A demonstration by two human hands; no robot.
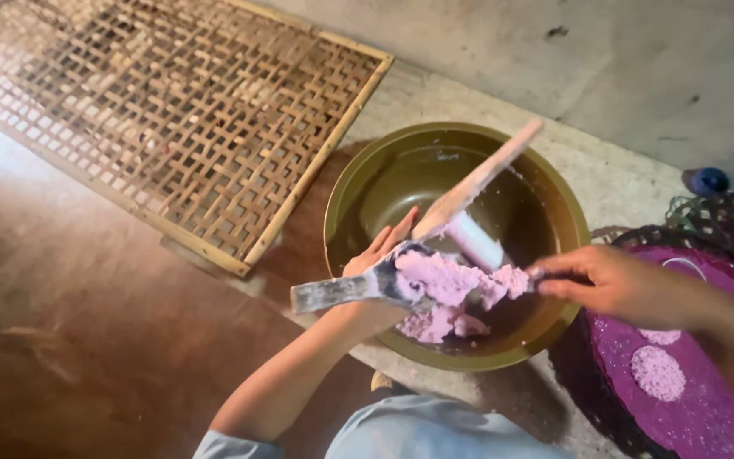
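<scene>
Pink paste (448,280): a soft, grainy lump heaped on the blade of a flat paddle, held over the near side of the bowl; more of the same paste lies under it on the bowl's floor (439,325).
Flat paddle (341,291): grey-white and smeared, lying roughly level, its free end sticking out to the left past the bowl's rim.
Left hand (377,259): reaches in over the near rim of the bowl, fingers closed around the paddle from behind, with the paste just beside them.
Right hand (609,279): comes in from the right, fingers pinched together on a thin tool whose tip touches the right end of the lump; the tool itself is too hidden to make out.
Wooden stick (477,180): long and pale, slanting up and to the right from behind the paste, its lower part coated white, its top end above the far rim.
Bowl (358,183): wide, round, olive-green, standing on the floor.
Bamboo lattice tray (172,110): flat on the floor to the upper left, one corner near the bowl.
Purple mat (707,408): at the right edge, close by the bowl, with two small round pink patties (657,372) laid on it.
Floor (87,280): bare, brownish grey.
</scene>
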